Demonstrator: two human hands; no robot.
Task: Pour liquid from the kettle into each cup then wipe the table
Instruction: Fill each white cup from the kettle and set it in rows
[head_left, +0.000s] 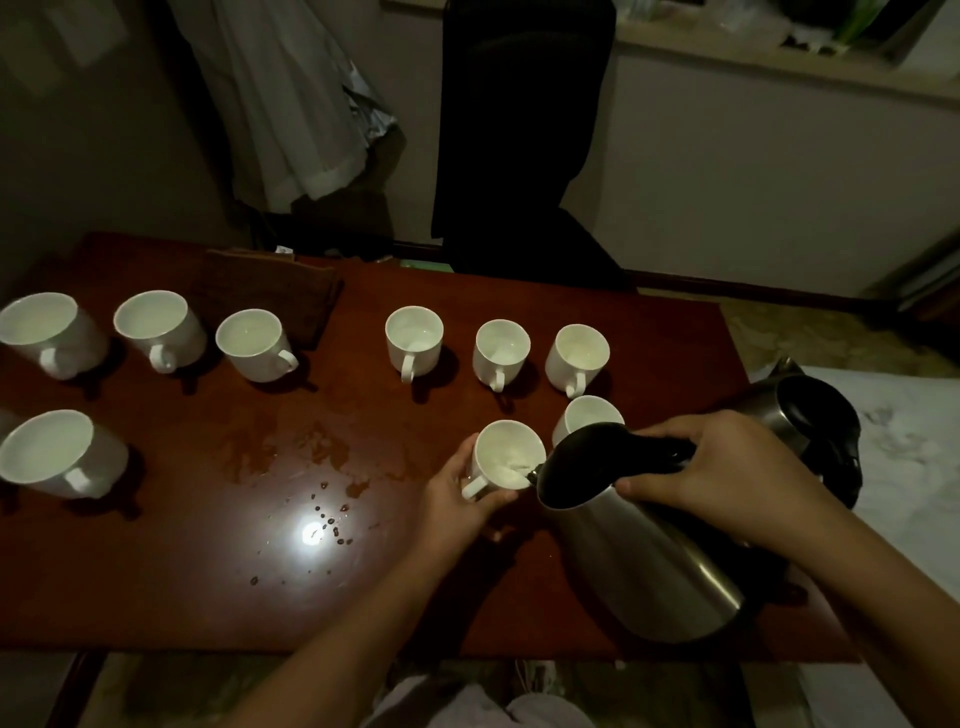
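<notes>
A steel kettle (644, 561) with a black lid is tilted to the left, its spout over a white cup (506, 449) near the table's front. My right hand (727, 467) grips the kettle's black handle. My left hand (457, 499) holds that cup from its left side, by the handle. Liquid shows inside the cup. A second white cup (587, 415) stands just behind the kettle's lid. Several more white cups stand in a row across the table, such as one (414, 338) at the middle and one (60, 452) at the front left.
A spill and drops (311, 457) wet the dark red table (208, 571) left of my left hand. A brown cloth (280, 291) lies folded at the back. Another steel kettle (800, 421) stands at the right edge. A black chair (519, 156) is behind the table.
</notes>
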